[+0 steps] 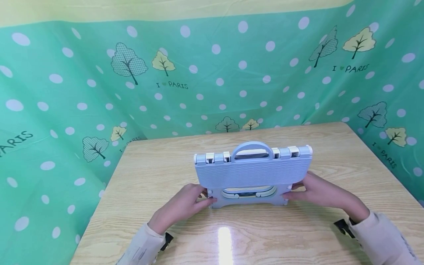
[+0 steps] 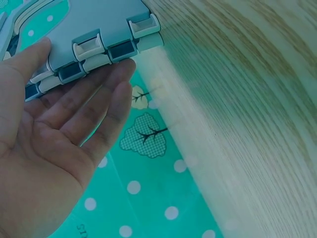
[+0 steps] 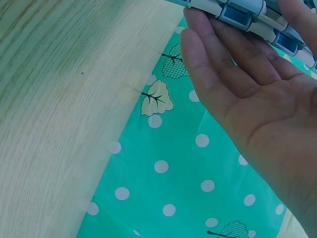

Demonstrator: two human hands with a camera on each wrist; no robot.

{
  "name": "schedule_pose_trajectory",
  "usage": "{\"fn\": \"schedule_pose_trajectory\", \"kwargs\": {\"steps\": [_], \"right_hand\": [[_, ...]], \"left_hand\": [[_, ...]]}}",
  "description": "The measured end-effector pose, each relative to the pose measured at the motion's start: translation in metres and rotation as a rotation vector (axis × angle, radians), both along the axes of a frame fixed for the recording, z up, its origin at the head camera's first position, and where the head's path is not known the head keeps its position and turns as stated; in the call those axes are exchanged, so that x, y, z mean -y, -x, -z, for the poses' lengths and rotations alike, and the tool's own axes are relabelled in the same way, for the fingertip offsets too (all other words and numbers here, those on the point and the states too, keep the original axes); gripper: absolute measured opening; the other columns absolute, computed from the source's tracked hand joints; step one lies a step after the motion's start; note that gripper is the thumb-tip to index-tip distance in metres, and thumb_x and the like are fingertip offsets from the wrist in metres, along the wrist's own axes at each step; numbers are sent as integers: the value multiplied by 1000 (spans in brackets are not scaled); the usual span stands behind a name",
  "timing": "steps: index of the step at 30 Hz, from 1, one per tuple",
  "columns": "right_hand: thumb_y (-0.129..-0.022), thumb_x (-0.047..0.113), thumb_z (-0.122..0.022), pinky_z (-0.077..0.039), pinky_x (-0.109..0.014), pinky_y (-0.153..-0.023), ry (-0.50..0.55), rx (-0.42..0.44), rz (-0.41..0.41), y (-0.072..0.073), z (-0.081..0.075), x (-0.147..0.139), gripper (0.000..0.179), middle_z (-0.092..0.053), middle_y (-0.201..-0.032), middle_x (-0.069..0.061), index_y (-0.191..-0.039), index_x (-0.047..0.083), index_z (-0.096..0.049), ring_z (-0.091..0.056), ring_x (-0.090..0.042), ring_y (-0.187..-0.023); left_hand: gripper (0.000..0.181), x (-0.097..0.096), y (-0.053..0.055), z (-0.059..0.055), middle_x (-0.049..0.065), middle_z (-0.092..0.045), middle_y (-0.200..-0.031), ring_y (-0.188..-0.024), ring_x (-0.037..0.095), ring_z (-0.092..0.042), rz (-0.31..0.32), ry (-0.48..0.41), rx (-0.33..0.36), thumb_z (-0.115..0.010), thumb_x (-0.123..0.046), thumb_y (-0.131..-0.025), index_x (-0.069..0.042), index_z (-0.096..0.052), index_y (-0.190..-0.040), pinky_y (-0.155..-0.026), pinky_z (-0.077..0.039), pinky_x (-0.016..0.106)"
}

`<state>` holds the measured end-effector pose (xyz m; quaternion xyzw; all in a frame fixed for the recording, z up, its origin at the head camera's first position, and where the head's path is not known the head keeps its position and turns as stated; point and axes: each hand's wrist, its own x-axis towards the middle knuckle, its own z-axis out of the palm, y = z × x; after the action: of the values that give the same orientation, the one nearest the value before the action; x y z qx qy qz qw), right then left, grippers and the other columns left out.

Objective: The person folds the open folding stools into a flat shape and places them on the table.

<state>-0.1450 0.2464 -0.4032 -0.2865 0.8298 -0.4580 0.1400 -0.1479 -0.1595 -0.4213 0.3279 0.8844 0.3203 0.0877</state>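
A blue-grey plastic folding stool (image 1: 253, 173) stands partly folded on the wooden table, with white hinge pieces along its edges. Its arched carry handle (image 1: 252, 144) points up, and a woven-textured panel slants over the lower leg panel (image 1: 248, 201). My left hand (image 1: 185, 202) grips the leg panel's left edge, thumb in front and fingers behind. Opposite it, my right hand (image 1: 319, 189) pinches the right edge the same way. Up close in the left wrist view, the thumb lies over the hinged edge (image 2: 89, 47) of the stool; the right wrist view shows fingers under the other hinged edge (image 3: 242, 15).
The wooden table (image 1: 155, 162) extends around the stool on all sides. Behind and beside it hangs a green dotted cloth (image 1: 198, 92) with printed trees. A bright light reflection lies on the tabletop in front. Dark straps show at both sleeve cuffs.
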Motion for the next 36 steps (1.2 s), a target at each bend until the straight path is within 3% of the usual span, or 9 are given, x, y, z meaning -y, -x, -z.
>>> {"fn": "schedule_pose_trajectory", "kwargs": {"steps": [9,12,14,17,20,23,29,32,36], "right_hand": [[-91,18,-75,-58,-35,-84,-5,-59,2,0,1,1,66,-51,-143,-13,-147,18,-40,-58,-18,-119],[-94,19,-71,-59,-34,-80,-7,-72,-13,2,3,2,57,-57,-137,-15,-143,9,-44,-63,-15,-112],[-95,20,-69,-59,-33,-78,-28,-84,1,3,3,2,49,-61,-130,-15,-137,4,-51,-66,-14,-106],[-97,20,-66,-59,-31,-75,-77,-107,49,4,3,3,34,-68,-118,-9,-126,2,-60,-68,-12,-98],[-99,22,-63,-59,-30,-74,-105,-126,108,2,0,4,26,-71,-110,-3,-119,5,-64,-68,-12,-96],[-100,22,-62,-59,-29,-74,-81,-105,129,-1,-3,4,23,-71,-106,-2,-117,6,-63,-69,-12,-97],[-101,19,-60,-60,-31,-74,-23,51,16,-3,-5,2,34,-69,-110,-10,-124,-4,-52,-70,-12,-97],[-101,22,-61,-59,-30,-71,-54,82,-35,-2,-1,1,35,-71,-103,-5,-124,-4,-52,-69,-11,-90],[-100,24,-62,-54,-27,-63,-106,86,-69,0,8,0,26,-69,-87,3,-110,1,-58,-64,-8,-76]], "left_hand": [[53,-1,0,2,-2,-68,-121,-96,9,-68,10,-37,30,-57,-41,-101,-25,-41,-149,-77,-57,22],[54,-2,0,5,1,-71,-116,-93,11,-69,14,-29,-28,-55,-39,-102,-17,-39,-149,-74,-57,20],[61,-3,0,6,2,-72,-110,-90,11,-69,15,-24,-72,-55,-37,-102,-14,-31,-154,-73,-57,20],[67,-4,-1,7,2,-73,-106,-89,9,-69,9,-38,-86,-56,-34,-102,-12,-22,-157,-71,-56,19],[69,-4,-2,5,3,-73,-105,-89,7,-69,3,-71,-24,-55,-35,-102,-11,-20,-156,-71,-56,20],[56,-2,-4,1,3,-73,-103,-89,6,-69,0,-116,62,-56,-38,-102,-10,-35,-145,-72,-57,22],[43,1,-4,-1,-5,-73,-96,-85,5,-68,32,-136,187,-62,-35,-99,-16,-47,-135,-71,-58,25],[41,1,-3,5,-7,-71,-91,-78,4,-65,26,-109,236,-63,-36,-99,-15,-47,-130,-66,-56,24],[36,-1,-1,13,-8,-70,-80,-66,5,-58,11,-72,297,-62,-40,-98,-13,-46,-116,-58,-49,22]]}}
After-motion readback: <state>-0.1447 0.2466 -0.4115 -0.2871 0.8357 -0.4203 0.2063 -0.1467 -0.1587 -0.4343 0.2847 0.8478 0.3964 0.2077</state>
